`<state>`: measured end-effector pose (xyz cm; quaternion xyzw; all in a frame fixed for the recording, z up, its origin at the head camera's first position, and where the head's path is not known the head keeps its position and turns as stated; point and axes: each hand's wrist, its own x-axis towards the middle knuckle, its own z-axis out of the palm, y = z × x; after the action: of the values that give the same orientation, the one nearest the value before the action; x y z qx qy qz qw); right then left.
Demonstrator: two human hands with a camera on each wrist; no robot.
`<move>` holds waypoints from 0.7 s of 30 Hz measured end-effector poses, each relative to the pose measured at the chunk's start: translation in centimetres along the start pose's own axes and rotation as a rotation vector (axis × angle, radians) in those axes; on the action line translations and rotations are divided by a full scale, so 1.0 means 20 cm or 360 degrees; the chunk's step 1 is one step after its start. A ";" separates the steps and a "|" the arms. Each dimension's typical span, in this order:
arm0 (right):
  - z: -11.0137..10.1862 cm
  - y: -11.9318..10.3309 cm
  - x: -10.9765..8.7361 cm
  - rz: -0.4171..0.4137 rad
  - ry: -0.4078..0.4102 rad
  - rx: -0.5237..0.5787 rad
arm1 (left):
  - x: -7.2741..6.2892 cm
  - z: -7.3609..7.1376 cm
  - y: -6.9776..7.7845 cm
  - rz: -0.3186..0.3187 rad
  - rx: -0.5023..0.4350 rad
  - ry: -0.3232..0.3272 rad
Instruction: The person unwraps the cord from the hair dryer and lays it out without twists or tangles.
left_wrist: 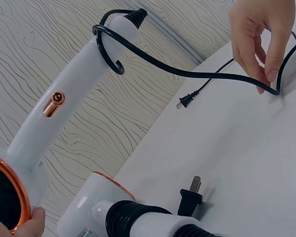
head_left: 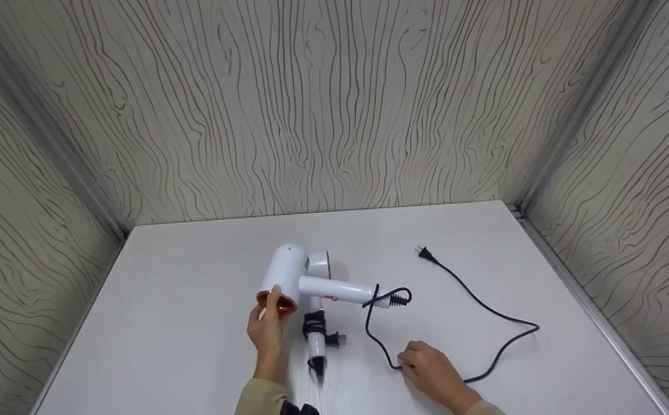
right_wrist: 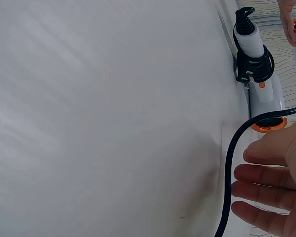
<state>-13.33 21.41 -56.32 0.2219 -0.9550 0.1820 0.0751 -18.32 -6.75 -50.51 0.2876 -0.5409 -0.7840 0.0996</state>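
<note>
My left hand (head_left: 267, 333) grips a white hair dryer (head_left: 284, 270) by its orange-rimmed end, the thumb at the rim. The dryer's handle points to the right, with a loop of its black cord (left_wrist: 187, 74) round the handle end. From there the cord runs down to my right hand (head_left: 430, 369), low over the table. In the right wrist view, the fingers (right_wrist: 261, 196) are extended and apart, their tips right at the cord. Beyond that hand the cord bends out to the right and back to its two-pin plug (head_left: 426, 254).
A second white hair dryer (head_left: 317, 265) lies partly behind the held one, its cord (head_left: 314, 324) wound round its handle and its plug (head_left: 334, 339) sticking out sideways. The white table (head_left: 184, 300) meets wood-grain panels (head_left: 311, 115) at the back and sides.
</note>
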 end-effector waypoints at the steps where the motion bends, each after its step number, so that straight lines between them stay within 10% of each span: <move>1: 0.00 0.00 0.00 0.0000 -0.0001 0.0007 | 0.00 0.00 0.00 0.0002 0.0012 -0.0006; 21: -0.08 -0.10 0.08 -0.0009 0.0043 0.0025 | 0.01 -0.01 -0.02 -0.0006 -0.0026 -0.0027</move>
<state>-13.85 19.78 -53.83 0.2228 -0.9518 0.1922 0.0867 -18.24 -6.86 -51.06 0.2810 -0.5348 -0.7910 0.0960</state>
